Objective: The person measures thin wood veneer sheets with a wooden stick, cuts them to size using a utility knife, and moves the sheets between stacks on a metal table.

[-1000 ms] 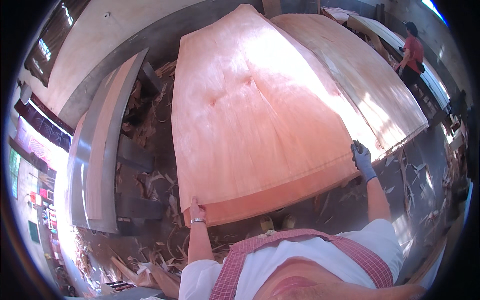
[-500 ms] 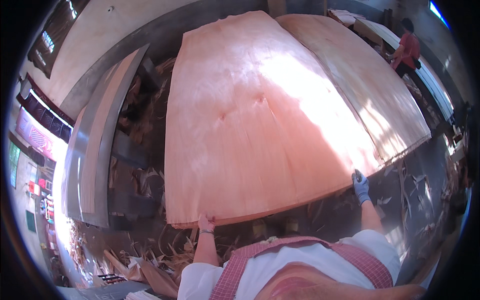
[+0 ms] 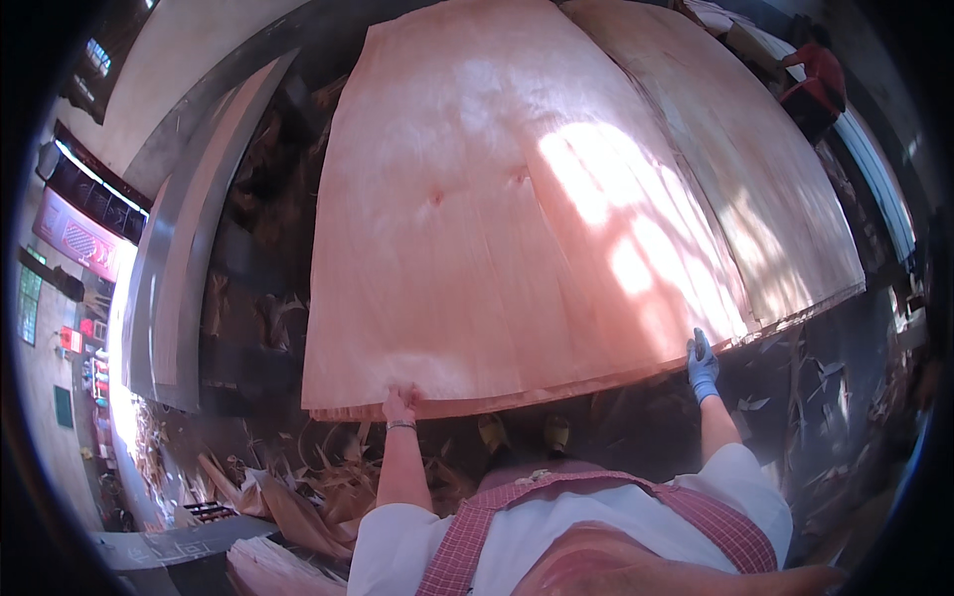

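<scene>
A large pinkish wood veneer sheet (image 3: 447, 288) lies on top of a stack in front of me, with two small knots and a bright patch of sunlight on its right part. My left hand (image 3: 401, 405), bare with a band at the wrist, is closed on the sheet's near edge toward the left corner. At the near edge on the right is my right hand (image 3: 703, 370) in a blue-grey glove. Its fingers are bent around something small and dark that I cannot make out. A second veneer stack (image 3: 765, 199) lies alongside on the right.
To the left stands a long, low stack of grey and tan boards (image 3: 184, 268). Torn veneer scraps (image 3: 298, 507) litter the floor by my left side. My shoes (image 3: 556, 431) show below the near edge. A person in red (image 3: 820, 84) works at the far right.
The view has shifted, so the stacks sit higher in it and my shoes show more. My left hand reaches slightly further onto the sheet's edge. The person in red is bending forward.
</scene>
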`<state>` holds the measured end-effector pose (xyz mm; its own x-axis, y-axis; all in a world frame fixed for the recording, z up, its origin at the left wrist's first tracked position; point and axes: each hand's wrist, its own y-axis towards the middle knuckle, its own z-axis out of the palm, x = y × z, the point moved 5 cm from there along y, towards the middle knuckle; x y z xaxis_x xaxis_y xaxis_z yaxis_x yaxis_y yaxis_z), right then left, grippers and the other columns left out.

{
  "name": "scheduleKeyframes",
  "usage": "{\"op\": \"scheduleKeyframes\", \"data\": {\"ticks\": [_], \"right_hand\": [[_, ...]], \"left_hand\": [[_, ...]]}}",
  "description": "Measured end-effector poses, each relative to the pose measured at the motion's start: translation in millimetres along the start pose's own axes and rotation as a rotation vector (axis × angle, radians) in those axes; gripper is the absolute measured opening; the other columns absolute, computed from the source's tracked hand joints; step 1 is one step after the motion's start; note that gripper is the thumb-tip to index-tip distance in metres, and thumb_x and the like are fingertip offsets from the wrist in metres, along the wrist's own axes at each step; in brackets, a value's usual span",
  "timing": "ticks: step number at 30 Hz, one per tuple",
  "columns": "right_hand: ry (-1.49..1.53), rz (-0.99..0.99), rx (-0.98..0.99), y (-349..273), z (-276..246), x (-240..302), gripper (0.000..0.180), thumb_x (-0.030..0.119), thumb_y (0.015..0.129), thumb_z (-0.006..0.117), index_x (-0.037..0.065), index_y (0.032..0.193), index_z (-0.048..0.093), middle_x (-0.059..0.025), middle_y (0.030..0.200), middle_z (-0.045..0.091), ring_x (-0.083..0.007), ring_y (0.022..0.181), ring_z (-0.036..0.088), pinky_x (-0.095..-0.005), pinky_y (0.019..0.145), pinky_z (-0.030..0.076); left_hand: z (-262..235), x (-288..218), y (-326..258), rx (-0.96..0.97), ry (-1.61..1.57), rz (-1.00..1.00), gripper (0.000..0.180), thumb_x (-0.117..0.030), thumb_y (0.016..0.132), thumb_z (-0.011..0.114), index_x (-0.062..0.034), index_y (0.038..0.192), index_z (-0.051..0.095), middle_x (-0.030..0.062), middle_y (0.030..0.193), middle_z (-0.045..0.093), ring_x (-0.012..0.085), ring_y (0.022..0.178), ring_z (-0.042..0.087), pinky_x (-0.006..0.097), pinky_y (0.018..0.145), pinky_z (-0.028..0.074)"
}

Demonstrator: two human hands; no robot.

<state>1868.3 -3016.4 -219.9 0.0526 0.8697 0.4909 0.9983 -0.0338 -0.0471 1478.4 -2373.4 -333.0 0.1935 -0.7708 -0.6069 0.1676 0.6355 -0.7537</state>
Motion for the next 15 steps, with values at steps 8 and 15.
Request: {"op": "scheduleKeyframes", "data": {"ticks": [8,15], "right_hand": [[-0.107,-0.113,-0.042,20,14,-22,0.045,0.037,0.100,0.046,0.016,0.140,0.048,-0.0104,0.134,0.057,-0.0300,0.114,0.060,-0.0391,0.093,0.048],[0.021,-0.155,0.008,27,29,-11,0.051,0.040,0.100,0.046,0.013,0.143,0.043,-0.0149,0.138,0.053,-0.0330,0.122,0.054,-0.0383,0.099,0.043]], "left_hand": [[-5,19,12,0.159,-0.121,0.056,0.038,-0.038,0.097,0.056,-0.0041,0.115,0.058,0.0118,0.102,0.066,0.0278,0.076,0.065,0.041,0.065,0.059],[-50,10,-8,-0.234,0.044,0.092,0.020,-0.022,0.090,0.066,-0.0057,0.095,0.057,0.0084,0.082,0.064,0.0204,0.056,0.059,0.034,0.043,0.052]]}}
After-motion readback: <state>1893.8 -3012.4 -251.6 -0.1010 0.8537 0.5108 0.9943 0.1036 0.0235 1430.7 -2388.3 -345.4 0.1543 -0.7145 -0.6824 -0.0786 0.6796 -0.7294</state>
